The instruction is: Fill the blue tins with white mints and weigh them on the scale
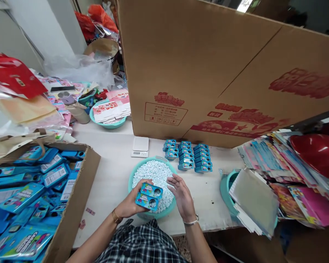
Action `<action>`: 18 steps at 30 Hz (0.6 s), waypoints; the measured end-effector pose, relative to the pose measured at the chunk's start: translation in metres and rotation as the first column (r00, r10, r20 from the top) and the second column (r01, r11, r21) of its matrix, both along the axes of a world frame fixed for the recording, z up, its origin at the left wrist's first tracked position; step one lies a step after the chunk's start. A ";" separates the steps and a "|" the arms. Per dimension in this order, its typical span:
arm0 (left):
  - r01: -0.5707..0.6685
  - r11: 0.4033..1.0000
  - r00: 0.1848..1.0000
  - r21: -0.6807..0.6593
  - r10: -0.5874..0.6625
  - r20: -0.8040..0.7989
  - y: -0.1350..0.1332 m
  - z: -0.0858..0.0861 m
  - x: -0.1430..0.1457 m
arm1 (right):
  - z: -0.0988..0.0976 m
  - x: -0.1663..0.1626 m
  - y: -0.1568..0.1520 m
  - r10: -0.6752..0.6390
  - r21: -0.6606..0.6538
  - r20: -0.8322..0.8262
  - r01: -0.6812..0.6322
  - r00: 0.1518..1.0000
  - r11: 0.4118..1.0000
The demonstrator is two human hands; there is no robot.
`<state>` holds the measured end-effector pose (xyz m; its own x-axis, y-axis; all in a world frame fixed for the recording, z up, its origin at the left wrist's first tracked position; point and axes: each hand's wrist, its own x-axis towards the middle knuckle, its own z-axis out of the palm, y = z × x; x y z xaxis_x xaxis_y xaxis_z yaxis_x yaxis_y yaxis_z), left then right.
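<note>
White worktable (113, 157), two small blue printed boxes (148, 197) held above a round turquoise plastic bowl (166, 212) of white pellets (150, 170).

Left hand (132, 201) grasps both boxes by one side; right hand (183, 193), fingers spread and holding nothing, hangs to their right, a gap between. Beyond the grip, three rows of blue boxes (186, 160) stand before the lower edge of a tall brown cardboard carton (197, 65). Leftward sits an open brown cardboard box (83, 175); the table's front edge runs near the bowl.
</note>
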<state>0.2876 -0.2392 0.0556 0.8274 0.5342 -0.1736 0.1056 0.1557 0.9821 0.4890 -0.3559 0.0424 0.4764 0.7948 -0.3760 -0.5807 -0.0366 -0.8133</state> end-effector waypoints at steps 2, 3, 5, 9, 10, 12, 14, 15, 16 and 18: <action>-0.033 0.998 0.999 -0.062 0.035 0.029 0.000 -0.008 0.003 | 0.006 -0.019 0.001 0.064 0.037 0.056 -0.066 0.996 0.997; -0.054 0.990 0.997 -0.127 0.060 0.043 -0.001 -0.015 0.005 | 0.007 -0.029 0.002 0.092 0.040 0.095 -0.096 0.991 0.995; -0.082 0.958 0.994 -0.275 0.100 0.052 -0.005 -0.028 0.010 | 0.004 -0.044 0.002 0.140 0.024 0.172 -0.146 0.975 0.989; -0.108 0.913 0.992 -0.393 0.123 0.013 -0.006 -0.042 0.010 | -0.019 -0.034 0.002 0.203 -0.014 0.252 -0.207 0.946 0.978; -0.116 0.915 0.992 -0.386 0.123 -0.006 -0.004 -0.043 0.006 | -0.028 -0.026 0.004 0.219 -0.061 0.314 -0.211 0.924 0.976; -0.132 0.932 0.991 -0.339 0.121 -0.054 0.001 -0.041 -0.002 | -0.051 -0.013 0.009 0.295 -0.233 0.530 -0.198 0.795 0.952; -0.160 0.955 0.984 -0.249 0.136 -0.114 0.006 -0.039 -0.011 | -0.079 -0.014 0.015 0.440 -0.428 0.724 -0.155 0.531 0.891; -0.184 0.964 0.977 -0.194 0.158 -0.144 0.008 -0.040 -0.014 | -0.094 -0.019 0.018 0.521 -0.503 0.757 -0.156 0.395 0.850; -0.207 0.969 0.968 -0.132 0.183 -0.173 0.009 -0.043 -0.018 | -0.109 -0.027 0.020 0.585 -0.560 0.759 -0.171 0.285 0.811; -0.279 0.960 0.938 -0.033 0.265 -0.222 0.011 -0.057 -0.021 | -0.141 -0.042 0.028 0.616 -0.601 0.766 -0.135 0.184 0.788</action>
<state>0.2669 -0.2278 -0.0013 0.5916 0.7162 -0.3703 0.2564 0.2683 0.9286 0.4470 -0.3274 -0.0991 0.3466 0.9168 -0.1986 0.6898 -0.3925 -0.6084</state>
